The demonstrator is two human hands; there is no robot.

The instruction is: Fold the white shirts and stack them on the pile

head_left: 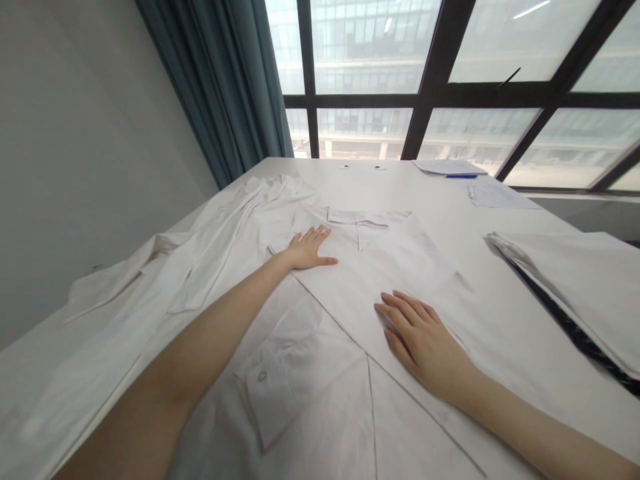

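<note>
A white shirt [360, 267] lies spread on the white table [380, 175], collar at the far end, with one side folded diagonally across its front. My left hand [309, 249] presses flat on the shirt near the collar, fingers apart. My right hand [417, 333] rests flat on the folded panel, closer to me, fingers stretched toward the left. Neither hand grips the cloth. A sleeve cuff with a button [280, 370] lies between my arms.
Another white garment [165, 280] lies crumpled along the table's left edge. A folded stack of white clothes [585, 293] sits at the right. Papers [493, 195] and a blue pen [461, 176] lie at the far end by the window. A blue curtain [225, 87] hangs at the left.
</note>
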